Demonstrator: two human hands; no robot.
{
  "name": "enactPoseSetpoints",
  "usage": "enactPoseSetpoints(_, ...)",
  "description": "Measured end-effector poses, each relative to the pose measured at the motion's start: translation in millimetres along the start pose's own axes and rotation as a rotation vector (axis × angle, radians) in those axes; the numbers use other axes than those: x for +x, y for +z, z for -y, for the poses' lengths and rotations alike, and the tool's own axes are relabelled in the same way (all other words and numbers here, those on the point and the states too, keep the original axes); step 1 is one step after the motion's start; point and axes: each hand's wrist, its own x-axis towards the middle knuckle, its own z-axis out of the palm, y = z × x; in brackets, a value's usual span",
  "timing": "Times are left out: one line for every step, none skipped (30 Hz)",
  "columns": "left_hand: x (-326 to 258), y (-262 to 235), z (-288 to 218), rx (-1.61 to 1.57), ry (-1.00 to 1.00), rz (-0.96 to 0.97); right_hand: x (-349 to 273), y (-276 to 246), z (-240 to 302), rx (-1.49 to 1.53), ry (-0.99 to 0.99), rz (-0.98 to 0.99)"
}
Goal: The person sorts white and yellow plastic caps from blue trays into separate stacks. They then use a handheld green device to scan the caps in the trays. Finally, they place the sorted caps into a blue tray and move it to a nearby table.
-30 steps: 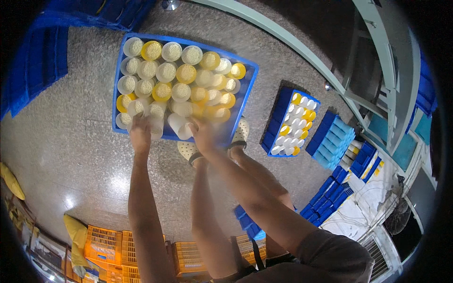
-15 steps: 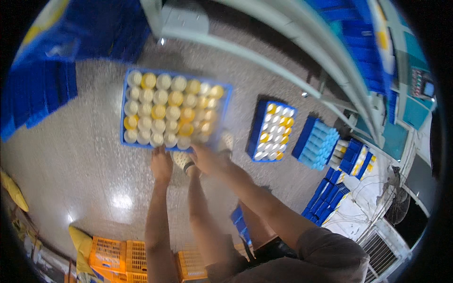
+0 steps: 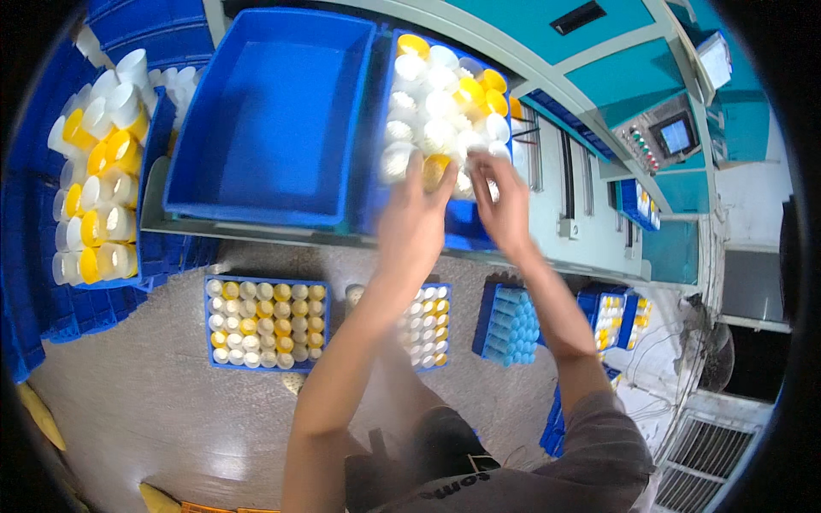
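Yellow bobbin (image 3: 434,168) pinched in left hand (image 3: 413,224), atop the blue crate of white and yellow bobbins (image 3: 449,224) on the machine ledge. Right hand (image 3: 505,205) beside it, fingers curled among white bobbins (grip unclear). Left of that crate, 1 bare blue tub (image 3: 267,115); below, floor tray of bobbins (image 3: 267,321).

A grey shelf (image 3: 256,229) across the upper frame carried an empty blue bin (image 3: 274,111) and, to its right, a blue bin of cones (image 3: 445,103). Below, the speckled floor (image 3: 137,410) held a blue tray of cones (image 3: 265,322).
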Motion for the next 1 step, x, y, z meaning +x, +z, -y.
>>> enactPoseSetpoints(31.7,15.2,-11.3,-0.007,-0.164,0.24,41.7,-3.8,-17.4,-0.157,-0.111,0.1)
